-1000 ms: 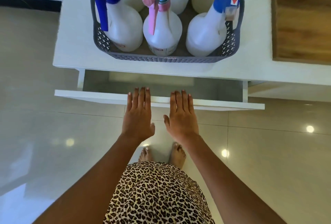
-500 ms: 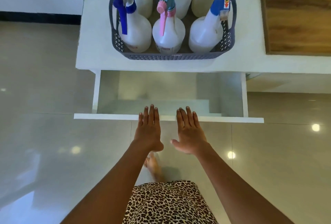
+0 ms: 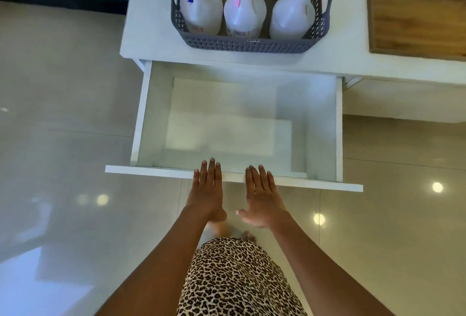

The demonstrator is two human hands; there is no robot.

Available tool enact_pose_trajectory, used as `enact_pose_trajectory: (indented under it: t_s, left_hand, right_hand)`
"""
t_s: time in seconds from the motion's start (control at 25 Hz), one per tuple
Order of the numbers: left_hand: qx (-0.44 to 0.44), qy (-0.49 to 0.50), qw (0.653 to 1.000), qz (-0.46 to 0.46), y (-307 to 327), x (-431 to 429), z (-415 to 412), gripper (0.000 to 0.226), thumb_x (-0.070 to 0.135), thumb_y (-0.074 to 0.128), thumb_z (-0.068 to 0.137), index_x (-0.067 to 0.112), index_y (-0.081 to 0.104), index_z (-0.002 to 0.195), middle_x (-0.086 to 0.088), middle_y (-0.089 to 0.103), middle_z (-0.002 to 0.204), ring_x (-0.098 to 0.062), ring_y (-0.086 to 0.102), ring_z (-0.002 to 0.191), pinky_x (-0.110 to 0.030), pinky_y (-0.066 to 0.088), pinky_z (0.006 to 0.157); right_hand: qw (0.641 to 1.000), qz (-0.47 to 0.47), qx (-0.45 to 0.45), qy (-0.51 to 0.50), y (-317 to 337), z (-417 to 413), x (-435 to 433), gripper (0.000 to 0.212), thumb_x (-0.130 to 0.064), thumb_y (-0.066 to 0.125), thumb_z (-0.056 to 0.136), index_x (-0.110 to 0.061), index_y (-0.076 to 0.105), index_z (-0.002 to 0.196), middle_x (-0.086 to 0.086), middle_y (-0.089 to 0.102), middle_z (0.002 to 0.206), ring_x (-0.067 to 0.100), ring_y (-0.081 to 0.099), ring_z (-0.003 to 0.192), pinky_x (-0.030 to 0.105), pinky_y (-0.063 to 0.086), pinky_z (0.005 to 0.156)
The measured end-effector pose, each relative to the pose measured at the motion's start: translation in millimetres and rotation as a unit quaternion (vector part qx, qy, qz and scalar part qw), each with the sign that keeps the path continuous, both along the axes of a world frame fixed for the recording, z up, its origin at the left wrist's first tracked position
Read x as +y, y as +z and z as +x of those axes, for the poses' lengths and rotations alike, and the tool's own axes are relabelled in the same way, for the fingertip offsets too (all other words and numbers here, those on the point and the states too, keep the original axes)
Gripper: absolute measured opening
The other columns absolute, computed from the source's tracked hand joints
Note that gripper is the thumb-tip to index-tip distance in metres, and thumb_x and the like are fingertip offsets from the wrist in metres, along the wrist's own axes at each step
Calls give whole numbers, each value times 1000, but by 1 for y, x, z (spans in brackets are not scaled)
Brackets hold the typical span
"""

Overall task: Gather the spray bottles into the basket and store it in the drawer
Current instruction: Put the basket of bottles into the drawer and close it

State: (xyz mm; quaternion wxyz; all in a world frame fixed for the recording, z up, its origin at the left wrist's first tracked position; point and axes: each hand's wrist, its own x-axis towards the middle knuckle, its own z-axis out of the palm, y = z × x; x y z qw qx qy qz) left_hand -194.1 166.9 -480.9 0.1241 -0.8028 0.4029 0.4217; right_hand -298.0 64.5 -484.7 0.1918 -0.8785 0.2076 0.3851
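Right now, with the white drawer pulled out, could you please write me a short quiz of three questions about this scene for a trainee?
1. True or false: the grey perforated plastic basket already sits inside the white pull-out drawer.
2. Which hand rests nearer the pink-triggered white spray bottle: A) left hand B) right hand C) cannot tell
3. Fill in: the fingers of both hands lie flat on the drawer's front ____.

Key:
1. False; it stands on the white countertop.
2. C; the bottle stands about midway between them.
3. edge; neither hand holds anything.
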Motion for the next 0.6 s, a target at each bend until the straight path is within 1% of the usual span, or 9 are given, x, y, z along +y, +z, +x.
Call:
enact_pose_trajectory:
  t_s: [0.12, 0.28, 0.52, 0.6]
  left_hand:
    - [15, -5, 1000, 5, 4, 18, -17, 102, 38, 53, 84, 1, -25, 137, -18, -32, 148, -35, -30, 136, -45, -13, 113]
    - [50, 18, 998, 25, 7, 37, -39, 98, 30, 50, 84, 1, -28, 136, -17, -34, 147, -33, -33, 135, -45, -14, 114]
    - [73, 29, 996, 30, 8, 43, -46, 106, 37, 55, 80, 0, -28, 136, -18, -35, 146, -34, -34, 134, -45, -16, 112]
    - [77, 29, 996, 35, 9, 43, -46, 104, 37, 54, 81, 0, -28, 136, -18, -35, 147, -34, -33, 134, -45, -15, 112]
  right_hand:
    - [1000, 15, 1, -2, 1, -20, 17, 89, -44, 38, 91, -7, -26, 140, 10, -29, 152, 28, -31, 138, 43, -16, 117]
    - [999, 32, 15, -2, 1, -44, 39, 86, -38, 36, 90, -8, -28, 139, 11, -30, 152, 28, -32, 137, 43, -15, 117]
    - [998, 53, 25, -6, -1, -51, 45, 81, -33, 31, 90, -8, -28, 139, 10, -31, 151, 26, -33, 137, 44, -14, 118]
    - [998, 59, 25, -12, -1, -51, 45, 81, -33, 31, 90, -7, -28, 139, 11, -31, 151, 27, -33, 137, 44, -14, 118]
